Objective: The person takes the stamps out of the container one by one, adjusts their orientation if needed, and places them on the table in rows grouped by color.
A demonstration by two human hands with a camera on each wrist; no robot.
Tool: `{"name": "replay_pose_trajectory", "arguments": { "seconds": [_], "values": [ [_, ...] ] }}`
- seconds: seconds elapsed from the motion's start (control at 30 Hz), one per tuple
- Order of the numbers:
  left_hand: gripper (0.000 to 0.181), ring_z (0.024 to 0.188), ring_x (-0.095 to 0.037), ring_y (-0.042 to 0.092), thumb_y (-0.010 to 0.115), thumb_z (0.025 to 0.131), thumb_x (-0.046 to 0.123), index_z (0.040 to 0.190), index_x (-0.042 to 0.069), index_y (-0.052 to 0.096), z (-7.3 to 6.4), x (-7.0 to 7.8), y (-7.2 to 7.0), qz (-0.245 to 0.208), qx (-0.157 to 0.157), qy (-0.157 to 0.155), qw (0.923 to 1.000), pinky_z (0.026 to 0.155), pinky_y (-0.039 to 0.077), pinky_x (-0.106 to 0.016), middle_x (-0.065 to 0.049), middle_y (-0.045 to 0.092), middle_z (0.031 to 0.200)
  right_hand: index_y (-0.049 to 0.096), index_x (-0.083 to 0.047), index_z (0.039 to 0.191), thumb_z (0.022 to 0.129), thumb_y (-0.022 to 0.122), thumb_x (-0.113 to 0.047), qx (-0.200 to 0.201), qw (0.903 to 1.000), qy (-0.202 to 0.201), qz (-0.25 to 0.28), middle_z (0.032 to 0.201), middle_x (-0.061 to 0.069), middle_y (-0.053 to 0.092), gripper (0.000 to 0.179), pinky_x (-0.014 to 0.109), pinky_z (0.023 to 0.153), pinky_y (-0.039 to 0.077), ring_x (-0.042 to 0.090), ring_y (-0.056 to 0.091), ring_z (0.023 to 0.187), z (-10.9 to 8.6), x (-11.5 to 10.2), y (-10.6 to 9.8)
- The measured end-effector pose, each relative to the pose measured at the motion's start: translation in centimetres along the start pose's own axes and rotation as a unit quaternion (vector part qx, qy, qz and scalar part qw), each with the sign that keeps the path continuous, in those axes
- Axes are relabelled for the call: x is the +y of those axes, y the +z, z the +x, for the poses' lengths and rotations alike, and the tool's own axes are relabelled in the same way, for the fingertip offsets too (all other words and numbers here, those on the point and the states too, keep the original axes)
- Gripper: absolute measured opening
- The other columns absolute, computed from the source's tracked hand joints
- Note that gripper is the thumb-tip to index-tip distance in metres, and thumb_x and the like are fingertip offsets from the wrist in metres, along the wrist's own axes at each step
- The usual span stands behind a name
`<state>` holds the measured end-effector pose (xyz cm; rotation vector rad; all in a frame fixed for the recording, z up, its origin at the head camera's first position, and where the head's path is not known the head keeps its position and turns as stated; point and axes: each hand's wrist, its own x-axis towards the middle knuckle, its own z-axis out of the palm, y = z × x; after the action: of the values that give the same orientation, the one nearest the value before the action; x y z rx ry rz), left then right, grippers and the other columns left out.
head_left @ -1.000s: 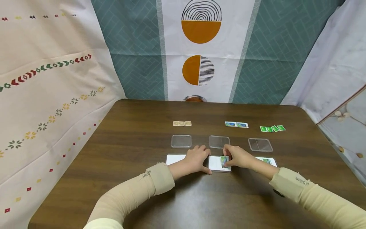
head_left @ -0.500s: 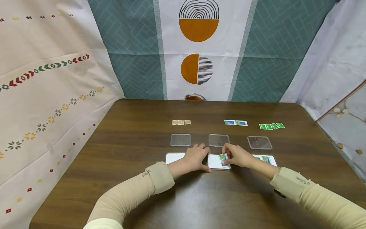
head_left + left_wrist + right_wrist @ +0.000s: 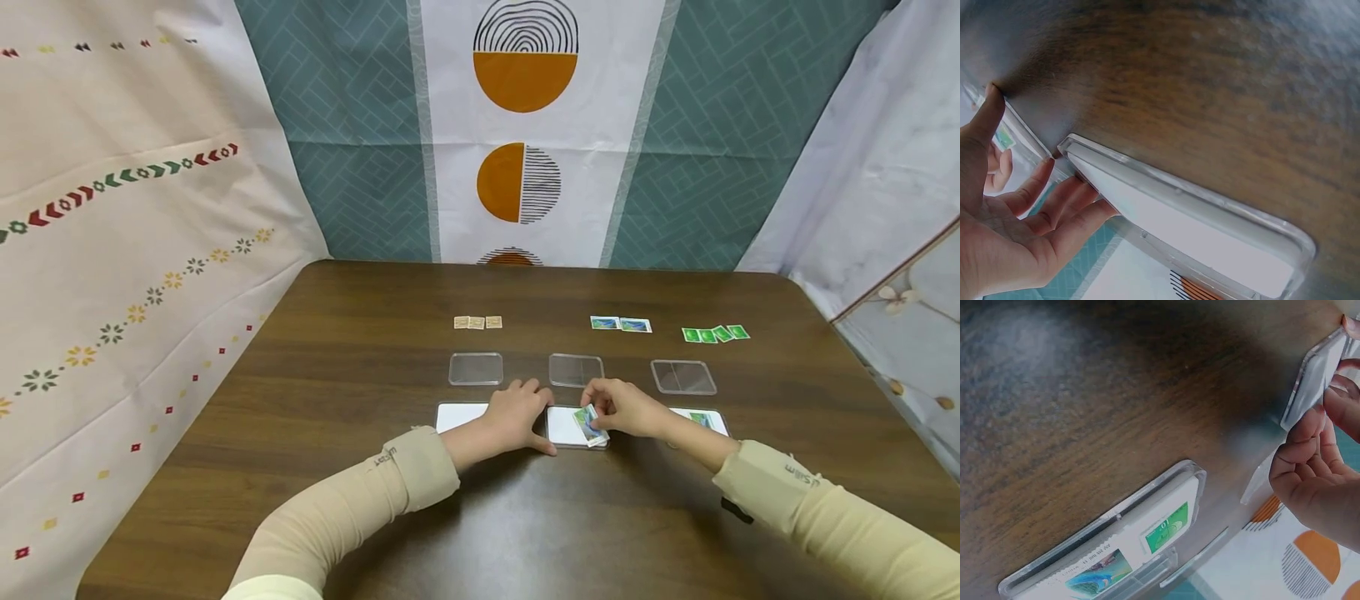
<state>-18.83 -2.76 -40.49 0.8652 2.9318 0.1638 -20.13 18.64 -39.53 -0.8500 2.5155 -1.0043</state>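
Note:
My right hand (image 3: 626, 408) pinches a small blue-and-green postage stamp (image 3: 588, 425) between thumb and fingers. The stamp is slanted over the right part of a clear case with a white insert (image 3: 561, 425), the middle one of three. In the right wrist view the fingers hide the stamp. Beside the same case lies my left hand (image 3: 517, 415), its fingers spread. Its thumb (image 3: 991, 103) and index fingertip touch the case's edge in the left wrist view, while its other fingers reach over the left white case (image 3: 1172, 219).
The right case (image 3: 711, 420) bears a green stamp (image 3: 1169, 528) and a blue one (image 3: 1099, 572). Clear lids (image 3: 476, 369) lie behind the cases in a row. Farther back are tan stamps (image 3: 477, 322), blue stamps (image 3: 620, 324) and green stamps (image 3: 715, 334).
The pinched stamp has turned from upright on the middle case to slanted, its lower end shifting right. My right hand has moved slightly with it; the left hand keeps its place.

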Motion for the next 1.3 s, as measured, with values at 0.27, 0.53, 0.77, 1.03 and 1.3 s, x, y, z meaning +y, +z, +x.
{"name": "replay_pose_trajectory", "arguments": {
  "seconds": [0.27, 0.53, 0.77, 1.03, 1.3],
  "values": [
    [0.068, 0.09, -0.019, 0.056, 0.078, 0.062, 0.059, 0.113, 0.018, 0.059, 0.1, -0.1, 0.0, 0.006, -0.002, 0.002, 1.0, 0.061, 0.049, -0.031, 0.001, 0.056, 0.101, 0.058, 0.004, 0.101, 0.083, 0.064, 0.003, -0.016, 0.9994, -0.022, 0.022, 0.069, 0.001, 0.05, 0.019, 0.018, 0.053, 0.034, 0.003, 0.04, 0.059, 0.1, 0.0, -0.6],
    [0.068, 0.089, -0.019, 0.055, 0.077, 0.062, 0.06, 0.114, 0.019, 0.059, 0.2, 0.1, 0.1, 0.009, -0.001, 0.006, 0.9999, 0.061, 0.049, -0.031, 0.001, 0.056, 0.101, 0.057, 0.007, 0.108, 0.085, 0.064, 0.001, -0.041, 0.9984, -0.028, 0.029, 0.068, 0.005, 0.058, 0.024, 0.018, 0.054, 0.037, 0.001, 0.041, 0.057, 0.2, 0.2, -1.3],
    [0.067, 0.091, -0.02, 0.056, 0.078, 0.062, 0.059, 0.113, 0.018, 0.06, 0.1, 0.0, 0.0, 0.004, -0.001, 0.005, 1.0, 0.062, 0.05, -0.032, 0.001, 0.057, 0.101, 0.063, 0.006, 0.091, 0.081, 0.07, -0.003, -0.03, 0.9991, -0.011, 0.027, 0.065, 0.006, 0.062, 0.016, 0.018, 0.053, 0.037, 0.001, 0.043, 0.057, 1.0, -0.1, -2.0],
    [0.066, 0.091, -0.021, 0.056, 0.079, 0.062, 0.058, 0.112, 0.019, 0.06, 0.4, 0.0, -0.3, 0.009, 0.008, 0.002, 0.9999, 0.064, 0.051, -0.034, 0.0, 0.057, 0.101, 0.067, 0.004, 0.081, 0.081, 0.071, -0.006, -0.024, 0.9995, -0.021, 0.004, 0.065, 0.009, 0.064, 0.011, 0.018, 0.054, 0.038, 0.0, 0.044, 0.056, 1.8, -0.2, -3.3],
    [0.068, 0.094, -0.021, 0.056, 0.078, 0.063, 0.059, 0.114, 0.018, 0.06, 0.2, 0.0, 0.1, 0.003, -0.001, -0.003, 1.0, 0.065, 0.051, -0.034, -0.001, 0.057, 0.104, 0.07, 0.004, 0.087, 0.085, 0.067, -0.006, -0.015, 0.9994, -0.031, -0.006, 0.07, 0.011, 0.067, 0.011, 0.019, 0.056, 0.043, 0.003, 0.049, 0.058, 2.7, -0.3, -4.4]
  ]
}}
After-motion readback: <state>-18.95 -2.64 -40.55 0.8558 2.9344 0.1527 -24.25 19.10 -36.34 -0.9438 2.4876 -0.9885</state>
